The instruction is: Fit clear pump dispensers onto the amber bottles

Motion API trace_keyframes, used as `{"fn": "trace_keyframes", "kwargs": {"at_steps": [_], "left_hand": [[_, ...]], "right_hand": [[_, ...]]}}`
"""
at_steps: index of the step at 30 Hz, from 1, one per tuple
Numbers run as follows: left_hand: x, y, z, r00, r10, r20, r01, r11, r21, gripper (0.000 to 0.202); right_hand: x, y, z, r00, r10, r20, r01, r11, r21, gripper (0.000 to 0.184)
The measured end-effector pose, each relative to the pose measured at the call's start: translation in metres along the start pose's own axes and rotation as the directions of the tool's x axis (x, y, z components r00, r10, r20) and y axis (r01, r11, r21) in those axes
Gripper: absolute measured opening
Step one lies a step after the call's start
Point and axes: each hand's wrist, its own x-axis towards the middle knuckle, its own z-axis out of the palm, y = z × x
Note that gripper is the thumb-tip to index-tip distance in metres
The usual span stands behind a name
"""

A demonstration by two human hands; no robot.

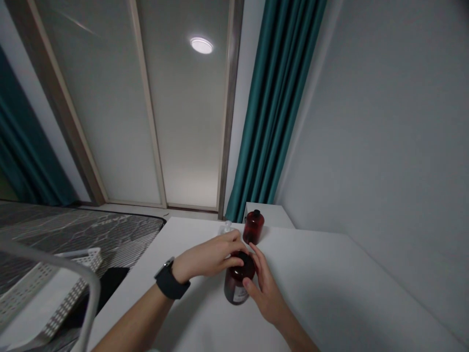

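A dark red bottle [236, 288] stands on the white table [330, 288] in front of me. My left hand [210, 256], with a black watch on its wrist, lies over the bottle's top, fingers curled round the black cap. My right hand [266, 288] presses against the bottle's right side, fingers wrapped along it. A second dark red bottle [253, 227] with a black cap stands farther back. Just left of it, a clear pump top [227, 227] shows behind my left hand.
Teal curtains [278, 107] hang at the corner beside a frosted sliding door [176, 122]. A white perforated basket [44, 293] and a grey rail sit at the left over a dark patterned mat. The grey wall runs along the table's right side.
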Motion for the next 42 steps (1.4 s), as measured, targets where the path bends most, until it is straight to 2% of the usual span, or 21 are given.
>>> {"fn": "trace_keyframes", "kwargs": {"at_steps": [10, 17, 22, 25, 29, 33, 36, 40, 42], "left_hand": [[-0.001, 0.001, 0.002, 1.0, -0.02, 0.022, 0.021, 1.0, -0.016, 0.018], [-0.002, 0.003, 0.003, 1.0, -0.011, 0.028, 0.01, 0.999, 0.043, 0.016], [0.0, 0.003, 0.013, 0.998, 0.017, -0.063, -0.009, 0.993, 0.117, 0.012], [0.004, 0.003, 0.018, 0.995, 0.005, -0.097, 0.009, 0.99, 0.138, 0.017], [0.003, 0.004, 0.016, 0.99, -0.055, -0.133, 0.064, 0.996, 0.066, 0.026], [-0.013, 0.005, 0.016, 0.977, -0.075, -0.198, 0.062, 0.996, -0.071, 0.017], [-0.029, 0.003, 0.027, 0.952, -0.045, -0.304, 0.023, 0.997, -0.075, 0.019], [-0.044, -0.005, 0.054, 0.849, 0.0, -0.528, -0.028, 0.999, -0.044, 0.015], [-0.048, -0.008, 0.066, 0.839, 0.042, -0.542, -0.054, 0.998, -0.007, 0.025]], "right_hand": [[-0.001, -0.002, 0.001, 1.0, 0.022, -0.006, -0.022, 1.0, -0.015, 0.074], [-0.001, -0.001, 0.002, 0.999, 0.029, -0.033, -0.029, 0.999, -0.026, 0.076], [-0.002, -0.001, 0.005, 0.996, 0.012, -0.089, -0.016, 0.999, -0.047, 0.076], [-0.002, -0.002, 0.006, 0.992, 0.02, -0.123, -0.028, 0.998, -0.061, 0.075], [-0.001, -0.003, 0.004, 0.996, 0.009, -0.094, -0.017, 0.996, -0.086, 0.079], [0.0, -0.001, 0.0, 0.998, 0.02, -0.063, -0.029, 0.989, -0.144, 0.073], [0.0, 0.002, -0.001, 0.998, 0.014, -0.065, -0.024, 0.986, -0.167, 0.067], [0.001, -0.002, -0.001, 0.982, -0.065, -0.177, 0.04, 0.989, -0.14, 0.051], [0.0, -0.007, 0.0, 0.97, -0.107, -0.221, 0.083, 0.99, -0.113, 0.043]]}}
